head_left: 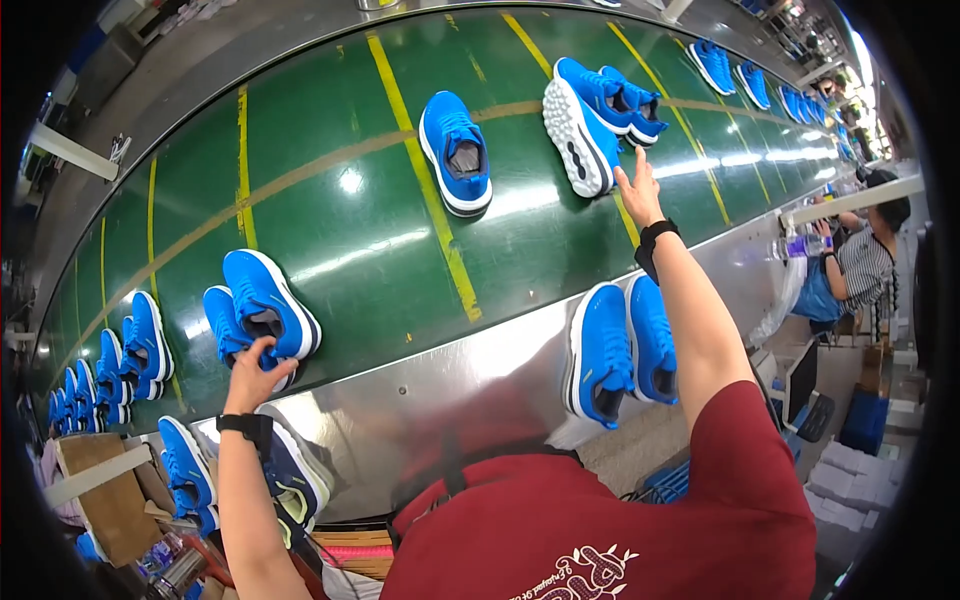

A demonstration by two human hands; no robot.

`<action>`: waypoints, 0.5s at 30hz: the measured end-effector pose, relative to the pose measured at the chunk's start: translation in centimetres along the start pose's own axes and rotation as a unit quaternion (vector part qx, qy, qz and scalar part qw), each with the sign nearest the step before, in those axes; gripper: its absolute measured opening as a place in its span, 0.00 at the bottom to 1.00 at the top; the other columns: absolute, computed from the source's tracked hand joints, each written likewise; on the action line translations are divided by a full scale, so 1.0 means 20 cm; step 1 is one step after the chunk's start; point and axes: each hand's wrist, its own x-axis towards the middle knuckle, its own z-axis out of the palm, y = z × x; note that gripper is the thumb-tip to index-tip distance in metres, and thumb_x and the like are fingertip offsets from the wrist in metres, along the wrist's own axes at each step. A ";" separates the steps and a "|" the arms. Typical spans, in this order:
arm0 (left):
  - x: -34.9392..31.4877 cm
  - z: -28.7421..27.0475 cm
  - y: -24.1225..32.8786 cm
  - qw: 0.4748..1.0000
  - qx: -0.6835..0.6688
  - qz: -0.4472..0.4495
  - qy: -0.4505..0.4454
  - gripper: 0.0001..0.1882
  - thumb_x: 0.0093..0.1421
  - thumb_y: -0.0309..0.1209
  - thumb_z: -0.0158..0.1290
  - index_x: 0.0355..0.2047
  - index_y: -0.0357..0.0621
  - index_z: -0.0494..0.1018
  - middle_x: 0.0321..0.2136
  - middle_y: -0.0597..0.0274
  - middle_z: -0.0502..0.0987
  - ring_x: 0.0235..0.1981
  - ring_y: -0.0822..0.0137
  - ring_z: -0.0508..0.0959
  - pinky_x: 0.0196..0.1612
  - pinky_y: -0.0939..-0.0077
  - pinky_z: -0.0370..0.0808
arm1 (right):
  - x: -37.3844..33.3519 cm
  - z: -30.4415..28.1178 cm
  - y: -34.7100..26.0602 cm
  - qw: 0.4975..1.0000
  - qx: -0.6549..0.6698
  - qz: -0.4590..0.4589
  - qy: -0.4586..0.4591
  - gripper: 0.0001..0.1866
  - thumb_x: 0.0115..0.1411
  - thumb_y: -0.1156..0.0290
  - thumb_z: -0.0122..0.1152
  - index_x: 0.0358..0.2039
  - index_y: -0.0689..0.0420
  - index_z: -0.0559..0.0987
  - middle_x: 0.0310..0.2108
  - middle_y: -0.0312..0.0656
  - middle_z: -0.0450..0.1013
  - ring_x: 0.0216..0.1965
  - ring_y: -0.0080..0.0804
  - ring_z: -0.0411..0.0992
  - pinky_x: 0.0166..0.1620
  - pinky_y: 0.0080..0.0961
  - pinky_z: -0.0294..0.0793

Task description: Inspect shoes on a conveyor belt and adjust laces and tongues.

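My left hand (258,375) is closed at the heel of a blue sneaker (270,300), the right one of a pair at the near left of the green belt. The other sneaker of that pair (222,322) stands close against it. My right hand (640,185) reaches across the belt, fingers stretched out and apart. It is beside the heel of a tipped blue sneaker (605,135) whose white sole faces left; whether they touch is hard to tell. Behind that one are more blue sneakers (640,105). A single blue sneaker (455,150) stands upright between my hands.
The green belt (350,220) has yellow cross lines and a metal edge (430,390). Blue sneakers (610,350) rest on the near ledge at right; a dark sneaker (300,470) lies near my left forearm. Rows of sneakers line both ends. A person in stripes (865,260) sits at right.
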 end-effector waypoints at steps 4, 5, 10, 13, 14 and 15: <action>-0.02 0.16 -0.02 0.991 0.088 0.005 0.099 0.29 0.50 0.52 0.61 0.49 0.52 0.74 0.43 0.34 0.72 0.45 0.43 0.75 0.45 0.59 0.73 | 0.09 0.16 -0.03 0.959 0.201 0.065 -0.190 0.37 0.60 0.47 0.52 0.65 0.51 0.58 0.53 0.61 0.67 0.56 0.57 0.65 0.58 0.43 0.62; -0.03 0.19 -0.05 0.982 0.123 -0.016 0.140 0.28 0.51 0.54 0.59 0.48 0.54 0.74 0.44 0.32 0.72 0.45 0.42 0.75 0.44 0.58 0.74 | 0.11 0.14 -0.07 0.954 0.231 0.047 -0.183 0.38 0.56 0.48 0.59 0.63 0.52 0.62 0.52 0.58 0.69 0.53 0.56 0.68 0.55 0.44 0.65; -0.05 0.22 0.03 0.975 0.146 -0.032 0.168 0.25 0.52 0.56 0.57 0.43 0.55 0.75 0.40 0.39 0.73 0.41 0.43 0.76 0.39 0.56 0.74 | 0.08 -0.04 -0.56 0.973 0.142 -0.100 -0.152 0.36 0.45 0.68 0.71 0.57 0.45 0.68 0.39 0.49 0.73 0.43 0.47 0.72 0.47 0.41 0.71; -0.07 0.20 0.04 0.976 0.149 -0.028 0.154 0.25 0.51 0.55 0.58 0.43 0.55 0.75 0.39 0.44 0.73 0.40 0.46 0.76 0.38 0.56 0.74 | 0.02 -0.04 -0.84 0.959 0.087 -0.182 -0.200 0.31 0.44 0.75 0.68 0.52 0.48 0.72 0.49 0.51 0.68 0.51 0.50 0.65 0.52 0.44 0.67; -0.07 0.18 0.04 0.978 0.145 -0.020 0.150 0.26 0.51 0.54 0.59 0.44 0.53 0.75 0.38 0.47 0.73 0.39 0.47 0.76 0.38 0.57 0.74 | 0.02 -0.03 -0.87 0.966 0.083 -0.199 -0.142 0.31 0.45 0.75 0.67 0.52 0.48 0.72 0.51 0.52 0.66 0.52 0.53 0.64 0.53 0.44 0.66; -0.08 0.16 0.04 0.975 0.130 0.015 0.177 0.27 0.50 0.53 0.60 0.42 0.48 0.76 0.37 0.48 0.74 0.39 0.49 0.76 0.37 0.58 0.74 | 0.01 -0.03 -0.91 0.970 0.082 -0.214 -0.083 0.31 0.45 0.75 0.67 0.52 0.48 0.73 0.53 0.54 0.64 0.53 0.55 0.63 0.53 0.44 0.66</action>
